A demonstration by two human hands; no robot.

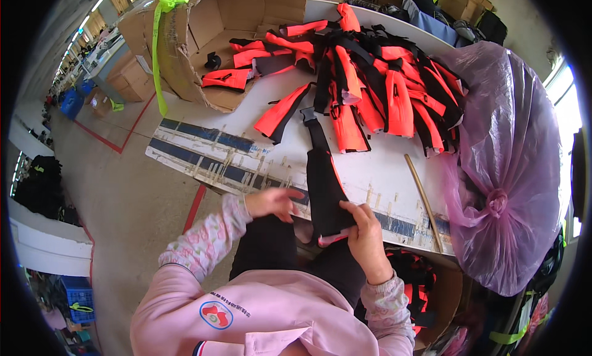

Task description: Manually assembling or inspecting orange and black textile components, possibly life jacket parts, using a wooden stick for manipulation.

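A tapered black fabric piece (325, 192) with an orange edge lies at the front edge of the white table, its strap and black buckle (307, 114) pointing away from me. My right hand (365, 232) pinches its near right corner, thumb on top. To the left of the piece, my left hand (275, 203) is apart from it, with fingers stretched and holding nothing. Beyond lies a heap of similar orange and black fabric pieces (399, 103), and one orange and black piece (283, 114) rests separately to the left of the buckle.
A cardboard box (176, 53) draped with a neon-yellow strap (158, 66) stands back left. The table (382, 171) carries a thin wooden stick (422, 198). At right bulges a knotted purple plastic bag (512, 146). Below the table's right front, an open carton (447, 294) holds orange and black pieces.
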